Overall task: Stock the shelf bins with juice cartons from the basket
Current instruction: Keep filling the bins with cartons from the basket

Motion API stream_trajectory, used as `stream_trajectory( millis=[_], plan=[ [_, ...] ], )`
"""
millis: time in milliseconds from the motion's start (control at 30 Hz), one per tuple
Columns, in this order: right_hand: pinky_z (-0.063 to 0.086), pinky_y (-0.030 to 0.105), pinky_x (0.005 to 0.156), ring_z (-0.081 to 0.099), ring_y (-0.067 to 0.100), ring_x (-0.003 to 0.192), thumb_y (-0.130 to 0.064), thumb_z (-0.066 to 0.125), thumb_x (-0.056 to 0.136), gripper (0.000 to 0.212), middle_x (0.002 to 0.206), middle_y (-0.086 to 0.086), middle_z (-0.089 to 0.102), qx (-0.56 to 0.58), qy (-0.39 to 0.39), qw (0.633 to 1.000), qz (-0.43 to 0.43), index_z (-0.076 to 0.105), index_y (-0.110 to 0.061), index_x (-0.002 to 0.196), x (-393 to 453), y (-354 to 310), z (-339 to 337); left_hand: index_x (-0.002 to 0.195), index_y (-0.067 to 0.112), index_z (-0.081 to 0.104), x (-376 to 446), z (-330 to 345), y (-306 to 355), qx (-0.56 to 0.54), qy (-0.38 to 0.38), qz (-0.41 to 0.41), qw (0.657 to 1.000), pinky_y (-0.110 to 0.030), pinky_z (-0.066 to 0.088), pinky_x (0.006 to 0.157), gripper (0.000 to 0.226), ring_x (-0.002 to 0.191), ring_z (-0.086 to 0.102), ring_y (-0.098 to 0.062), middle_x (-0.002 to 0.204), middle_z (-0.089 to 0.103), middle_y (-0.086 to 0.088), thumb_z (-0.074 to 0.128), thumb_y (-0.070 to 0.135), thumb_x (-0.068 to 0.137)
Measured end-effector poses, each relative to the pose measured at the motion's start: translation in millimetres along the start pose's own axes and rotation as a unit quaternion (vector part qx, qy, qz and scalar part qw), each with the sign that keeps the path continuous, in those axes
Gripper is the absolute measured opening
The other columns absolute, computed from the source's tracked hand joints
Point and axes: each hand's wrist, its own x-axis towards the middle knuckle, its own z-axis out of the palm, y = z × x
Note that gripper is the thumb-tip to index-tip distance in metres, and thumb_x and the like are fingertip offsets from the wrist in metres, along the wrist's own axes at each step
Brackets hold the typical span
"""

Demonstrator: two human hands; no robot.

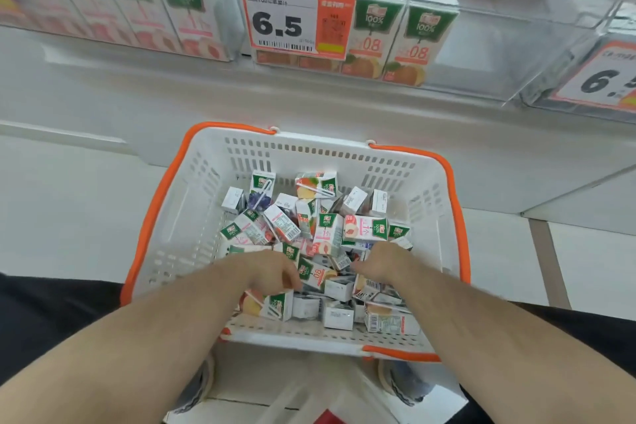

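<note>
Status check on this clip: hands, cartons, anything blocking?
Left hand and right hand both down among the juice cartons in the basket, grips hidden. Centre shelf bin part stocked. Nothing blocking.

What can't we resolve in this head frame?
- Left hand and right hand: fingertips buried among the juice cartons, so grip is unclear.
- Basket bottom: hidden under the pile.
- Right price tag: cut off by the frame edge.
- Centre price tag small print: too small and blurred.
- Left bin cartons: washed out behind clear plastic.
</note>
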Motion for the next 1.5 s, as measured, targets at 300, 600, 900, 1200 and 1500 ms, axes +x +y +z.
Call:
stream_trajectory(
  millis=[300, 600, 900, 1200, 1500],
  plan=[
    [0.054, 0.033, 0.072, 0.063, 0.023, 0.088, -0.026, 0.083, 0.072, 0.046, 0.099, 0.007, 0.064, 0.237, -0.029, 0.97, 0.042, 0.057, -0.007, 0.105, 8.1, 4.6, 15.3, 0.118, 0.032, 0.06, 9.0, 8.4, -16.5, 0.038, 0.018, 0.009, 0.999, -0.031, 0.044, 0.095, 0.044, 0.111, 0.052, -0.015, 0.128, 0.052, 0.005, 0.077, 0.02, 0.079],
    [0.057, 0.042, 0.074, 0.067, 0.031, 0.101, 0.006, 0.063, 0.085, 0.055, 0.12, 0.016, 0.063, 0.535, -0.152, 0.829, -0.053, 0.042, -0.007, 0.135, -35.6, 12.3, -48.3, 0.109, 0.019, 0.064, -17.8, -26.5, -0.8, -0.535, 0.181, 0.058, 0.823, -0.039, 0.055, 0.082, 0.025, 0.092, 0.064, -0.023, 0.114, 0.065, -0.01, 0.071, 0.009, 0.087],
    [0.049, 0.033, 0.066, 0.065, 0.022, 0.071, -0.021, 0.065, 0.069, 0.025, 0.082, 0.008, 0.069, 0.6, -0.174, 0.76, -0.178, 0.064, -0.014, 0.093, -125.9, -9.2, -123.7, 0.114, 0.01, 0.064, -63.1, -66.9, 61.4, -0.704, 0.19, 0.157, 0.666, -0.044, 0.052, 0.081, 0.024, 0.092, 0.063, -0.031, 0.104, 0.067, -0.014, 0.047, 0.02, 0.1],
    [0.052, 0.04, 0.073, 0.065, 0.029, 0.091, 0.008, 0.064, 0.052, 0.064, 0.091, 0.013, 0.061, 0.519, -0.054, 0.786, -0.332, 0.059, -0.016, 0.111, -177.6, -18.7, -197.2, 0.073, 0.018, 0.06, -137.7, -129.2, 103.3, -0.572, 0.218, 0.174, 0.772, -0.028, 0.045, 0.06, 0.032, 0.057, 0.056, -0.021, 0.067, 0.058, -0.005, 0.056, 0.042, 0.093],
    [0.051, 0.043, 0.08, 0.063, 0.035, 0.087, 0.016, 0.058, 0.049, 0.066, 0.096, 0.023, 0.065, 0.528, -0.061, 0.703, -0.473, 0.057, 0.002, 0.114, -182.8, -25.9, -233.2, 0.117, 0.041, 0.052, -147.7, -137.2, 128.6, -0.198, 0.237, 0.306, 0.901, -0.016, 0.047, 0.084, 0.047, 0.098, 0.058, 0.002, 0.113, 0.061, 0.012, 0.071, 0.056, 0.076]
  ],
)
